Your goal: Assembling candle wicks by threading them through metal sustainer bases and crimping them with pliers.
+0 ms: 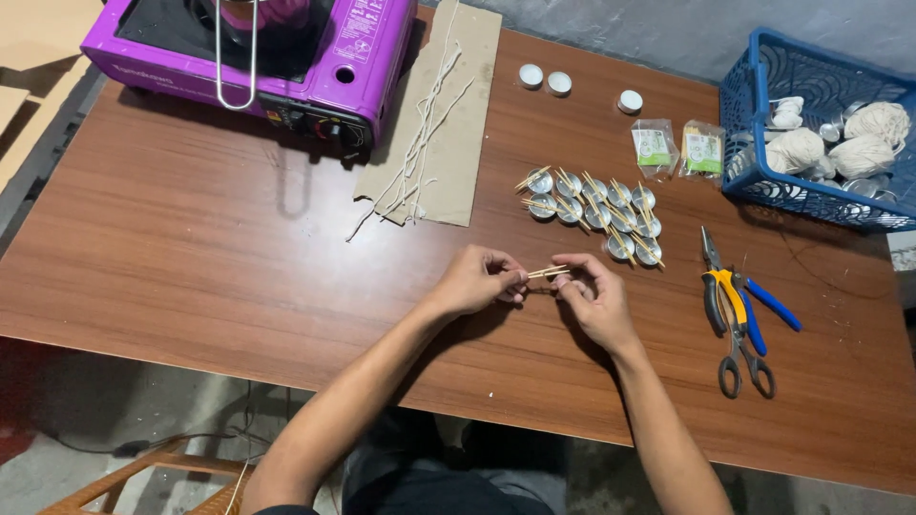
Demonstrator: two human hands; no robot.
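My left hand [480, 278] and my right hand [592, 298] meet over the middle of the brown table [191, 248]. Between their fingertips they pinch a pair of thin wooden sticks [549, 273], held roughly level. Whatever else is in the fingers is hidden. Just beyond the hands lies a cluster of several small round metal cups [593, 212], each with sticks laid across its top.
A purple portable gas stove [258, 57] stands at the far left, next to cardboard [458, 124] with white wicks [420, 133]. Pliers [718, 286] and scissors [746, 358] lie at the right. A blue basket [763, 105] holds string balls. Two small packets [677, 148] and loose white cups [544, 78] lie at the back.
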